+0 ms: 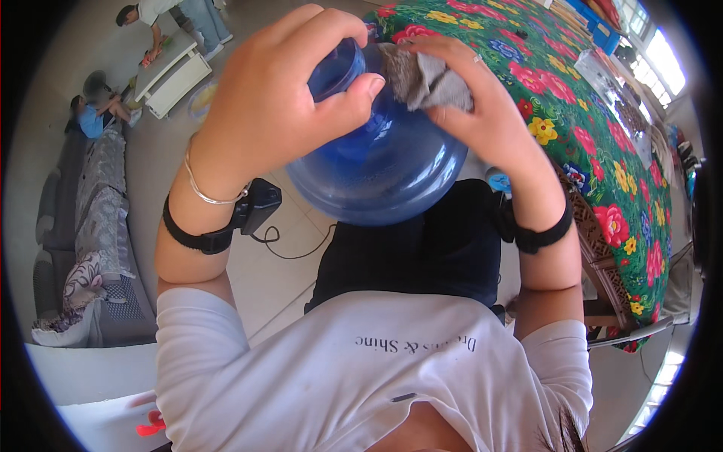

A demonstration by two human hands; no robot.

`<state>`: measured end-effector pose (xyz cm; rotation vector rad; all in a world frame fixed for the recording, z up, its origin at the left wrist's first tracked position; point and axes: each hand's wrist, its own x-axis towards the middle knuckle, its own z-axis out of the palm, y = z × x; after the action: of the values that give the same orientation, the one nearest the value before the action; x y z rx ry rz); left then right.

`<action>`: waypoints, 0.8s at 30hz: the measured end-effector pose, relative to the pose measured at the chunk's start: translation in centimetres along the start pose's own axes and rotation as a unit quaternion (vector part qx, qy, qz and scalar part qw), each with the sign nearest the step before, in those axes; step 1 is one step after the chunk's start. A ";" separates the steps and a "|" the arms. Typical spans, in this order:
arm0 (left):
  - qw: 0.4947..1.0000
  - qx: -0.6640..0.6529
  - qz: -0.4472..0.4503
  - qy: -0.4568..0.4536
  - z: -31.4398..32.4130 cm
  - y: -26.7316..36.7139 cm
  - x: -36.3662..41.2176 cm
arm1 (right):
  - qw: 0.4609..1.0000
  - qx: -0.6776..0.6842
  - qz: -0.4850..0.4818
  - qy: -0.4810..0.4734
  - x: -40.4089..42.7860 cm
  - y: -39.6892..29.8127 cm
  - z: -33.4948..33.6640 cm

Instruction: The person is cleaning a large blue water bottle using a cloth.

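Observation:
A large blue translucent plastic water jug [390, 175] stands or rests in front of my legs, its neck [339, 70] towards the top of the view. My left hand [288, 90] grips that neck, thumb on one side and fingers over the rim. Bunched in my right hand [477, 99] is a grey cloth [421, 79], pressed to the jug's shoulder beside the neck. The jug's base is hidden, so what supports it cannot be told.
To the right, a flowered green cloth [565, 107] covers a table with carved wooden sides [604, 271]. A sofa [101, 226] runs along the left. One person [164, 17] bends over a white table [175, 73]; another [93, 116] sits near a fan [97, 83]. A cable [288, 254] crosses the tiled floor.

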<state>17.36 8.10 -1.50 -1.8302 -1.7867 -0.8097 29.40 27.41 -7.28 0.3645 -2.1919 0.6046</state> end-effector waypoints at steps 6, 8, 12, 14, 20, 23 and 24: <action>0.999 -0.006 0.043 -0.006 -0.2 0.1 0.0 | 0.975 0.067 0.050 -0.206 5.2 1.6 -0.3; 0.998 -0.016 0.059 -0.010 0.0 0.2 0.2 | 0.967 0.013 0.054 -0.249 7.0 1.3 0.0; 0.998 -0.018 0.062 0.000 0.3 -0.2 -0.2 | 0.909 -0.096 0.107 -0.392 9.8 -1.2 0.6; 0.997 -0.011 0.071 0.007 0.4 -0.3 -0.5 | 0.895 -0.068 0.135 -0.419 10.0 -1.7 0.7; 0.999 -0.017 0.028 0.017 0.4 0.7 0.2 | 0.927 -0.054 0.087 -0.360 7.9 0.9 -0.4; 1.000 -0.007 0.014 0.018 0.6 1.1 0.3 | 0.944 -0.018 0.072 -0.321 6.5 1.0 -1.3; 1.000 -0.001 0.004 0.016 0.7 1.1 0.5 | 0.944 -0.017 0.073 -0.321 5.9 1.4 -1.4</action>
<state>18.49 8.84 -1.60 -1.8138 -1.7593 -0.8329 26.02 29.00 -2.36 0.4266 -2.8717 0.5791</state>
